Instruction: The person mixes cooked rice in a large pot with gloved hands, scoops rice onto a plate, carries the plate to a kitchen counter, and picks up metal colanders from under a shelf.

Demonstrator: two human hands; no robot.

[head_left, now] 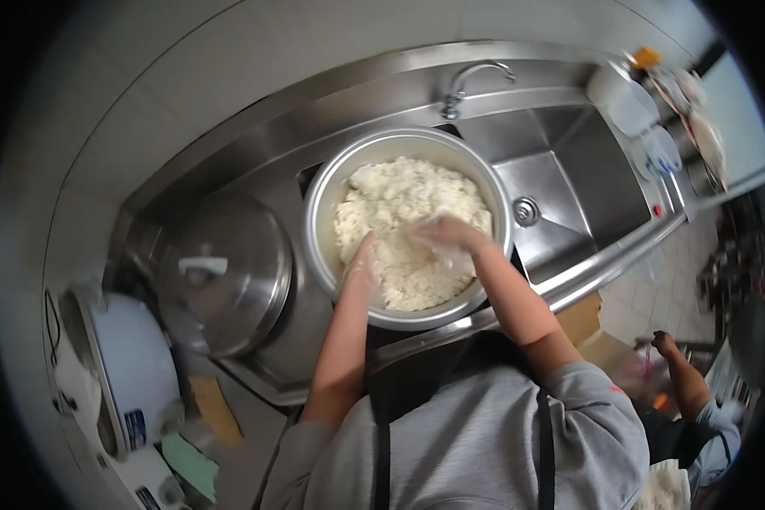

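Observation:
A large round metal pot holds a mound of white, clumpy grains that look like cooked rice. Against the near left of the mound is my left hand, edge-on, its fingers straight and touching the grains. My right hand reaches in from the right, fingers stretched toward the middle and slightly smeared by motion. What looks like a thin clear glove covers it. Neither hand visibly grips anything.
A steel lid lies on the counter left of the pot. To the right are a sink basin, a faucet and plastic containers. A white appliance stands lower left. Another person's arm shows lower right.

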